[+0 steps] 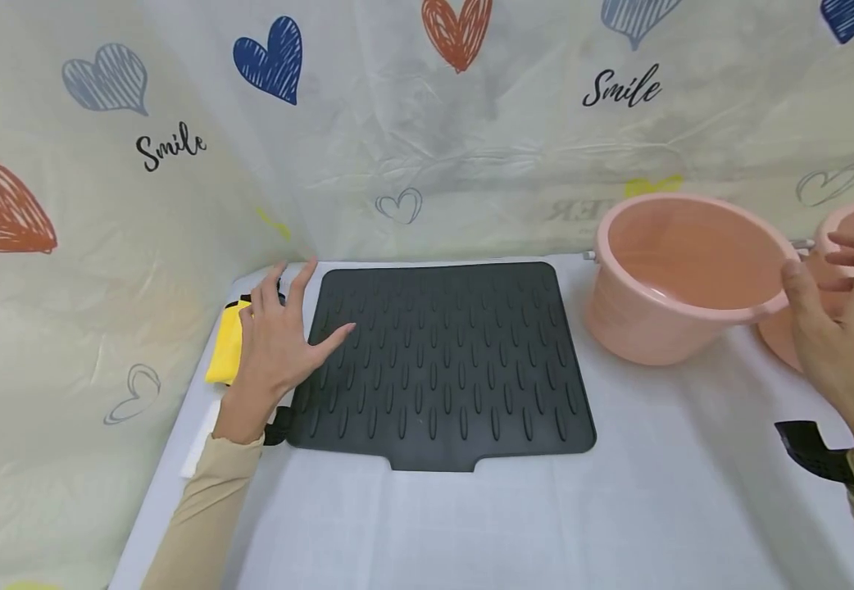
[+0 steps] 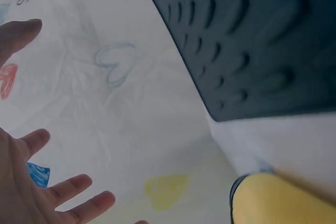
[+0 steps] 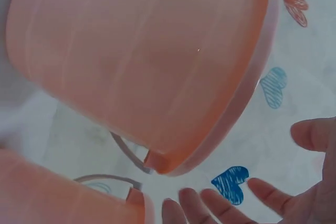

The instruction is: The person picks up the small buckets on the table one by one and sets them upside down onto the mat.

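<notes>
My left hand is held over the left edge of a black ridged mat, fingers spread and holding nothing. Beside it, partly hidden by the hand, is a yellow item with black trim; its kind does not show. On the right, my right hand hovers by a pink bucket, its thumb overlapping the rim in the head view. The right wrist view shows its fingers loosely extended, apart from the bucket wall. Beyond that hand, a second pink bucket is partly hidden.
A white cloth covers the table under the mat and buckets. Behind and to the left hangs a pale sheet printed with hearts and "Smile". Each bucket has a thin grey handle hanging at its side.
</notes>
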Available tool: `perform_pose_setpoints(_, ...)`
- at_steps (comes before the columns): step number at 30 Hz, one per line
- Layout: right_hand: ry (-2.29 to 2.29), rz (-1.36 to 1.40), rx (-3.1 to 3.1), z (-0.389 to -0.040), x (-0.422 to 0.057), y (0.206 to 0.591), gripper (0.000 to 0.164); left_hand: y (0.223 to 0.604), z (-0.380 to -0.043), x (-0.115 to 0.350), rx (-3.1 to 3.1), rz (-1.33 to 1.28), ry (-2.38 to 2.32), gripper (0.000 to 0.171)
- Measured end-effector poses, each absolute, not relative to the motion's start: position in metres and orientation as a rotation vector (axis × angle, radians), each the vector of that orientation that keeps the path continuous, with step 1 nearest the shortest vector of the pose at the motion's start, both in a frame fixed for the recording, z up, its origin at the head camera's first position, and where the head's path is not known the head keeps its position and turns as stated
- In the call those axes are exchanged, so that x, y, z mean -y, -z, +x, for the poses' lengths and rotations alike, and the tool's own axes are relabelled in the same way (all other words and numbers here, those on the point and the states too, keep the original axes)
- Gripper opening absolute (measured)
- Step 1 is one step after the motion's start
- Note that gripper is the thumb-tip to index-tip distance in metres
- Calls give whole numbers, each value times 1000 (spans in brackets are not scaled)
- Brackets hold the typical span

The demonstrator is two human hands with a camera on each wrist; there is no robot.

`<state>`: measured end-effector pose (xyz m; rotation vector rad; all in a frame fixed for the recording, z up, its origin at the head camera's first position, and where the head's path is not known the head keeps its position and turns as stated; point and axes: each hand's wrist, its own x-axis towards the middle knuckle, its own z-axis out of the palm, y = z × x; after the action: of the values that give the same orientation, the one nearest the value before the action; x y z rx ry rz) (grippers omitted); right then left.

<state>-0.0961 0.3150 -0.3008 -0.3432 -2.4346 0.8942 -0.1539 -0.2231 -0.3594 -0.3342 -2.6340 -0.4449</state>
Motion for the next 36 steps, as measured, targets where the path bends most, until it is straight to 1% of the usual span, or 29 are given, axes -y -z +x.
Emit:
perform_pose_setpoints(2, -896, -401, 2464, -94, -319, 301, 55, 362, -153, 220, 2657, -344, 495, 92)
perform_pose_setpoints(12, -914, -417, 2715, -87, -337, 305, 54, 369, -151, 210, 2594, -456, 854, 74)
perform_pose_setpoints(15, -871, -392, 2751, -88, -340, 308, 53, 368, -150, 209, 2651, -471, 990, 74)
perform_pose_setpoints(22, -860, -494, 2821, -94, -343, 311, 57, 366, -147, 208, 2784, -486, 1306, 77)
perform_pose_setpoints(27, -824, -480, 2808, -95, -344, 312, 58, 366, -148, 206, 2761, -501, 1498, 77)
perform_pose_setpoints(30, -825, -435, 2808, -96, -346, 311, 56, 366, -148, 206, 2734, -459, 1633, 75)
perform_pose_setpoints(33, -927, -363, 2811, -100, -347, 310, 51, 366, -147, 206, 2723, -384, 1739, 68)
perform_pose_setpoints(36, -1100, -298, 2786, -103, -348, 310, 42, 366, -145, 206, 2731, -329, 1774, 60)
